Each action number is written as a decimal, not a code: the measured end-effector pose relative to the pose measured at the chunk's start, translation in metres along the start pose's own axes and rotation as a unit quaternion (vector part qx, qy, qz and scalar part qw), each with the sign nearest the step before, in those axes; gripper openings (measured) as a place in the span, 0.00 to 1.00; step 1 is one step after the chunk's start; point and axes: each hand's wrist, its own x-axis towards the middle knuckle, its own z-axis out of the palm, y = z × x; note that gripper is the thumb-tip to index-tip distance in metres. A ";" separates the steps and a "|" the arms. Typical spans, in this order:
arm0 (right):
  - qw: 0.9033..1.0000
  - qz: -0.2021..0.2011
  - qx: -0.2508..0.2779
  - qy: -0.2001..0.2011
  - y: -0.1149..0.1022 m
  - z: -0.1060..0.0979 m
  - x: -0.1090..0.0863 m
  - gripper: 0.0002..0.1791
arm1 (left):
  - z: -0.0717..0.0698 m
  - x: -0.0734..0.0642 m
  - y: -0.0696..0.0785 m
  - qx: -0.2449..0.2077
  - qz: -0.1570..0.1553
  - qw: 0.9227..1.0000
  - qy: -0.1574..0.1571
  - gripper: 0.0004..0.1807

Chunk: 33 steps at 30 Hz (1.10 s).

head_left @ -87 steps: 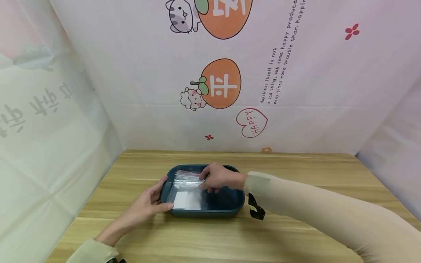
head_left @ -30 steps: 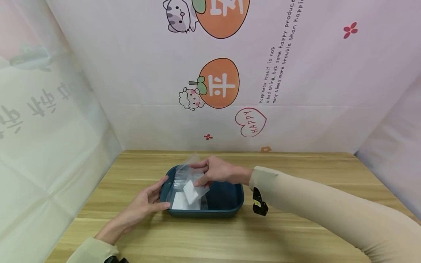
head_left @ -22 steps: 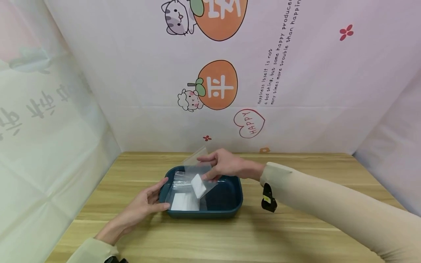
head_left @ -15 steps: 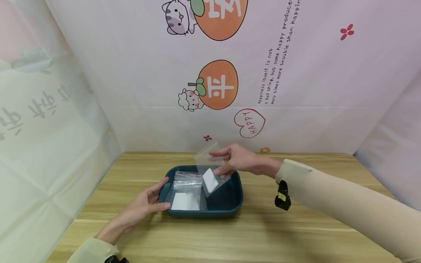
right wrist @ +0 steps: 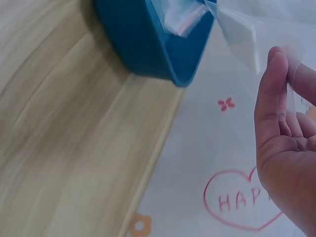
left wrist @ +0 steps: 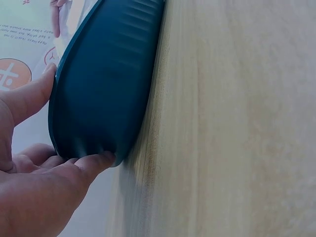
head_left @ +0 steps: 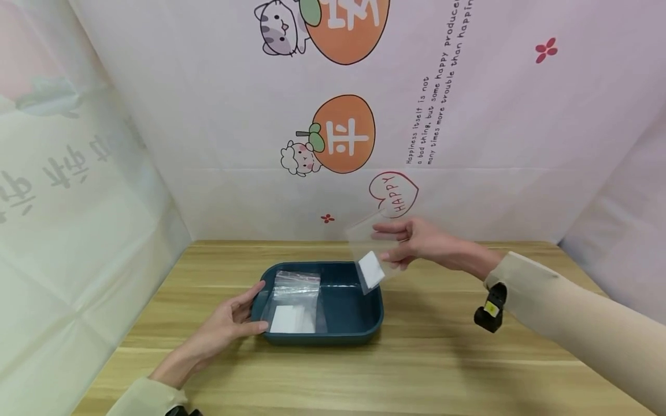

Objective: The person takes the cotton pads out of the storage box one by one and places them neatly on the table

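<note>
My right hand pinches a clear zip-lock bag between thumb and fingers, above the right back part of a dark blue plastic bin. A flat white square piece shows in the bag's lower part, and the right wrist view shows the bag beyond the thumb. My left hand grips the bin's left end, thumb on the front rim. In the left wrist view its fingers press round the bin's end. More clear zip-lock bags with white pieces lie in the bin's left half.
The bin stands on a wood-grain table. Behind the table hangs a white printed cloth with orange fruit drawings, and more cloth closes off the left and right sides.
My right hand has taken hold of a zip-lock bag in the bin, lifted it out and moved it to the right. The left hand has stayed at the bin's left end.
</note>
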 end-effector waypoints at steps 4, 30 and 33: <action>1.000 0.000 0.002 0.008 0.008 -0.011 -0.012 0.44 | 0.000 0.000 0.000 -0.001 -0.003 1.000 0.001 0.51; 0.995 0.032 0.095 0.028 0.088 -0.039 -0.034 0.42 | 0.000 0.001 0.000 0.001 -0.003 1.000 0.005 0.51; 0.993 0.037 0.106 0.026 0.098 -0.036 -0.033 0.44 | 0.000 0.000 0.001 0.002 -0.004 1.000 0.005 0.51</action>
